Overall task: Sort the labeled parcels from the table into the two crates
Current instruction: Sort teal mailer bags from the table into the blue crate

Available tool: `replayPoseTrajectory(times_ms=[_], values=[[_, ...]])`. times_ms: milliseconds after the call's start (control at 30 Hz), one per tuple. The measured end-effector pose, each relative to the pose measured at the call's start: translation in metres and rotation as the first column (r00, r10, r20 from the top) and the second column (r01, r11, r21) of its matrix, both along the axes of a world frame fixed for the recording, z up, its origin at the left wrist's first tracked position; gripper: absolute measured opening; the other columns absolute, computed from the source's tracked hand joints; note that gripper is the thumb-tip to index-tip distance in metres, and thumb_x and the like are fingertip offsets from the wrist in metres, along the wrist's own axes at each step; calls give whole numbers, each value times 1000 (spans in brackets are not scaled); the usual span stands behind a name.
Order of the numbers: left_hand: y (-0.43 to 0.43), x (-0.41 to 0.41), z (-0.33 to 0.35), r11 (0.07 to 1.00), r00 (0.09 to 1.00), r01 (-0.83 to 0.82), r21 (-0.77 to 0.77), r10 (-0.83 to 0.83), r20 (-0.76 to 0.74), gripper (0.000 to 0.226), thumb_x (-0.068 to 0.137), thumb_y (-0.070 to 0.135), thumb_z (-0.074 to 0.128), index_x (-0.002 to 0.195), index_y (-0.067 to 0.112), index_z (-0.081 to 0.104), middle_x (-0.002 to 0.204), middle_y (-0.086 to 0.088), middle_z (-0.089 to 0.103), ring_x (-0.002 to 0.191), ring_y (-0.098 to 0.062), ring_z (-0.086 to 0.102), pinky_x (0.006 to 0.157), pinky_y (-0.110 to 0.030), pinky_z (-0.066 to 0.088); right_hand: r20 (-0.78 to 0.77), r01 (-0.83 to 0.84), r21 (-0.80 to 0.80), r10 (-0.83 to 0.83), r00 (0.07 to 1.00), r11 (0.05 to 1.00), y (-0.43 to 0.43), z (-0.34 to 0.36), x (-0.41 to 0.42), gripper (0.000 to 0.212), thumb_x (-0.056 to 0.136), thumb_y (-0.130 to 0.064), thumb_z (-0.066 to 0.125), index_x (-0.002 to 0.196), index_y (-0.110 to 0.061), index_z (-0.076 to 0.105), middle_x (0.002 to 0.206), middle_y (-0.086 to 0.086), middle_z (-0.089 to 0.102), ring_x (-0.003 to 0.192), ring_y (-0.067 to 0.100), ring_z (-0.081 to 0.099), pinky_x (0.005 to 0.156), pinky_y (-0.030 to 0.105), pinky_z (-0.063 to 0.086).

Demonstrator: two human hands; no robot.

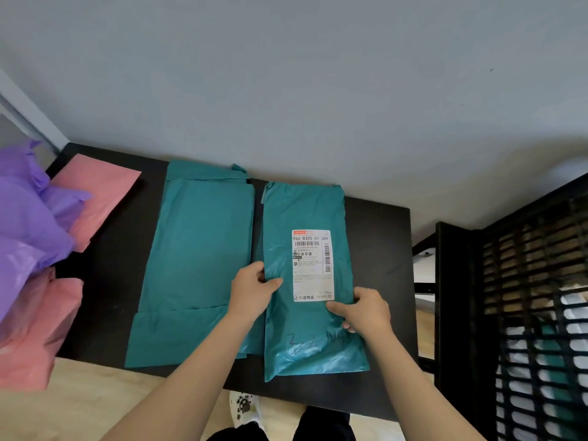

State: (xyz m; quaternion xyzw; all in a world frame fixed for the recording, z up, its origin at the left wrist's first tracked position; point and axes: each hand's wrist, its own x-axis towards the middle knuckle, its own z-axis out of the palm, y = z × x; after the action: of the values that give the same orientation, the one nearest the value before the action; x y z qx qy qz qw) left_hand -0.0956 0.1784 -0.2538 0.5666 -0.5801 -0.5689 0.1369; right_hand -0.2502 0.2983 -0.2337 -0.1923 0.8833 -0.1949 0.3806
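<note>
both hands, the left hand (253, 289) and the right hand (366, 310), pinch the sides of the teal labeled parcel (305, 281), which lies near the table's (381, 224) front right corner. the bag looks slippery, so it might slide out and fall off the front edge before reaching the crate (537, 297).

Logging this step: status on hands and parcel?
Left hand and right hand grip parcel edges. Parcel on table, label up. Second teal parcel beside it, left; way to crate looks clear.

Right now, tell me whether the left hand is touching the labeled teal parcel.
Touching. The head view shows the left hand gripping the labeled teal parcel by its left edge, thumb on top.
</note>
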Motion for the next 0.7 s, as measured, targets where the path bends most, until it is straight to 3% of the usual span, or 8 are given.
replayPoseTrajectory(times_ms=[300, 700], values=[[-3, -2, -7, 1000, 1000, 2, -20, -1, 27, 20, 82, 9, 71, 95, -4, 63, 95, -19, 69, 91, -34, 65, 85, -50, 53, 31, -6, -10, 6, 1000, 1000, 0, -4, -5, 19, 76, -28, 79, 78, -18, 63, 59, -7, 63, 41, 6, 59, 53, 25, 56], [-3, -2, -6, 999, 999, 11, -44, -10, 33, 14, 84, 9, 69, 90, -3, 64, 91, -18, 68, 88, -33, 65, 82, -44, 55, 44, -12, -33, 13, 999, 999, 0, -7, -6, 20, 77, -30, 79, 76, -21, 61, 60, -7, 63, 39, 4, 58, 57, 26, 56]])
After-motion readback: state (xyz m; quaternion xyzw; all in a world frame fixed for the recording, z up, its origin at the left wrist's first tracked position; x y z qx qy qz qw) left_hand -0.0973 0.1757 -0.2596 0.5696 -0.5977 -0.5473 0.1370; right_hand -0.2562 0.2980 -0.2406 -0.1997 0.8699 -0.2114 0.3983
